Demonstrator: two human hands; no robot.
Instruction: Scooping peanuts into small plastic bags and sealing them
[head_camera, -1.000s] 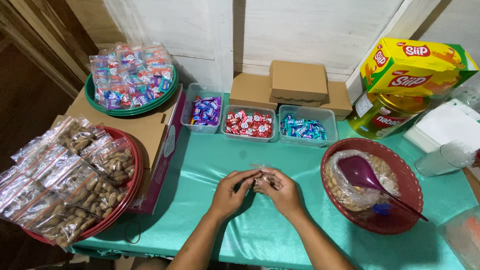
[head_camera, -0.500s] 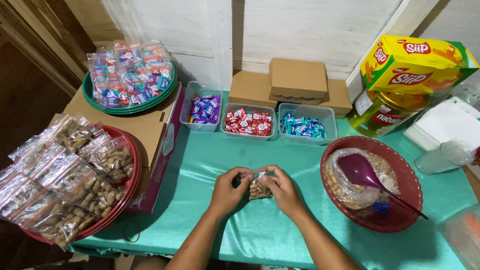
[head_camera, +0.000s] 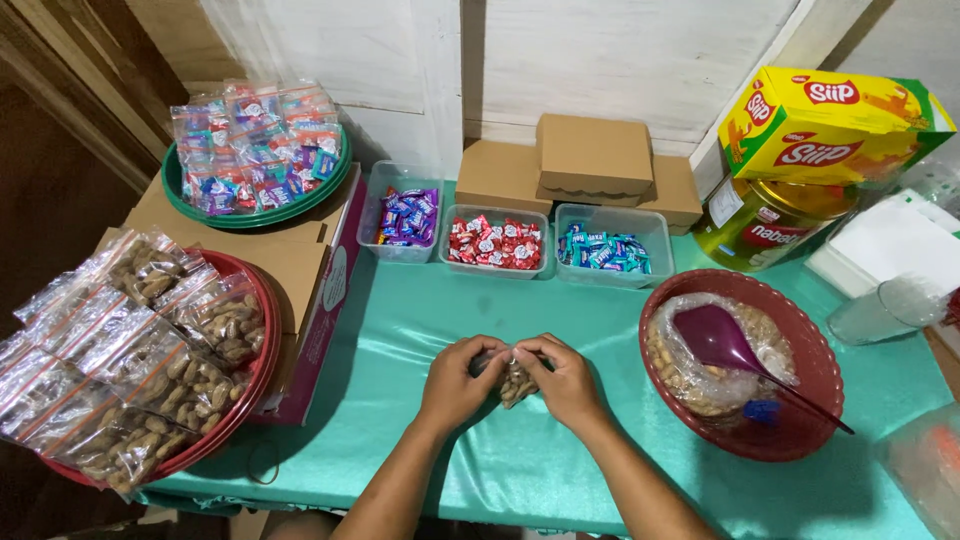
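Note:
My left hand (head_camera: 462, 383) and my right hand (head_camera: 567, 381) meet over the teal tablecloth (head_camera: 420, 330), both pinching the top of a small clear bag of peanuts (head_camera: 515, 381) held between them. The bag hangs just above the cloth, and its upper edge is hidden by my fingers. To the right stands a red basket (head_camera: 820, 360) with a clear bag of loose peanuts and a purple scoop (head_camera: 722, 338) lying in it. On the left a red tray (head_camera: 262, 330) is heaped with several filled peanut bags (head_camera: 120, 350).
Three clear tubs of wrapped candies, purple (head_camera: 405, 215), red (head_camera: 495, 243) and blue (head_camera: 607, 249), line the back. Behind them sit brown cardboard boxes (head_camera: 592, 155). A green tray of candy bags (head_camera: 255, 150) is at far left, a yellow box (head_camera: 830, 125) and jar at far right.
The peanut bag has come more into view between my hands, which shifted slightly nearer and closed on its top. Everything else stays where it was.

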